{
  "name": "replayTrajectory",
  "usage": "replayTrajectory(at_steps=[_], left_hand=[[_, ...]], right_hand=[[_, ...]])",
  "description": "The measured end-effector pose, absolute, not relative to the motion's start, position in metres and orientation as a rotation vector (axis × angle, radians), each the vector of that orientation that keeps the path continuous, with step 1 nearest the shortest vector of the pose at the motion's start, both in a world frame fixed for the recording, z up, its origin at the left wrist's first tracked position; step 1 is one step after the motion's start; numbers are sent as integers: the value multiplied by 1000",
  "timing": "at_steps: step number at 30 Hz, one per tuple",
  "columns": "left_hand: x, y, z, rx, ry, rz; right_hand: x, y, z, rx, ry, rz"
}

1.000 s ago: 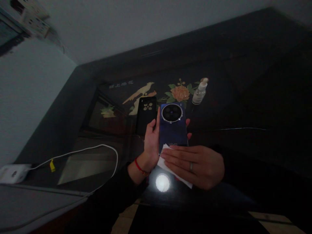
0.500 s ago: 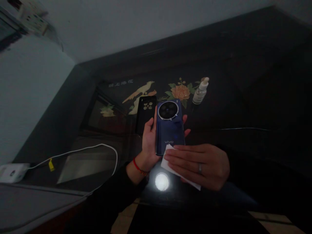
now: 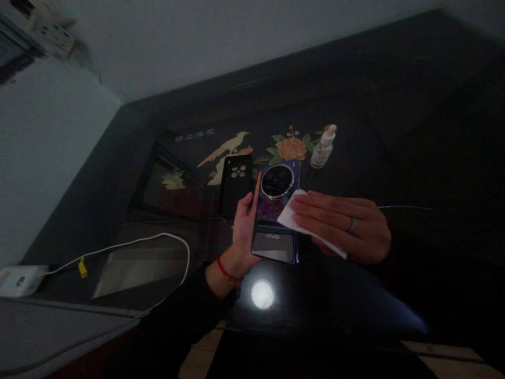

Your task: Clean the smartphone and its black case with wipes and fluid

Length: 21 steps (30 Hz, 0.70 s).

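My left hand point(image 3: 243, 231) grips a blue phone point(image 3: 275, 231) by its left edge, back side up, with the round camera ring at the far end. My right hand point(image 3: 341, 226), wearing a ring, presses a folded white cloth point(image 3: 292, 217) flat against the phone's upper right part, fingers stretched together over the cloth. A black phone case point(image 3: 235, 184) lies on the dark table just left of the phone. A small spray bottle point(image 3: 324, 147) stands beyond the phone.
The dark table point(image 3: 394, 158) bears a painted bird and flower. A white cable point(image 3: 138, 247) with a yellow tag runs left to a white charger point(image 3: 19, 279). A bright round light reflection point(image 3: 262, 295) shines near the front edge. Pale walls stand at left and behind.
My right hand with the cloth has slid from the phone's lower end up to just below the camera ring. The phone has tilted flatter; the logo end is now uncovered.
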State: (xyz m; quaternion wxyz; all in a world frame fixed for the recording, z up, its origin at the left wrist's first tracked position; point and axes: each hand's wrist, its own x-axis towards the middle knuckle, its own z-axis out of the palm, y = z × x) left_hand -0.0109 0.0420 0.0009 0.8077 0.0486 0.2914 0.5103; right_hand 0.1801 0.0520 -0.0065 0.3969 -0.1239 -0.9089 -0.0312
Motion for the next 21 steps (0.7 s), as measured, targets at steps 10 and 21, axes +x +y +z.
replayTrajectory(at_steps=[10,21], left_hand=[[-11,42,7,165,619,1035],[-13,42,4,165,629,1039]], right_hand=[[171,35,-9,-157,-2328,-111],[166,33,-11,-199,-2290,75]])
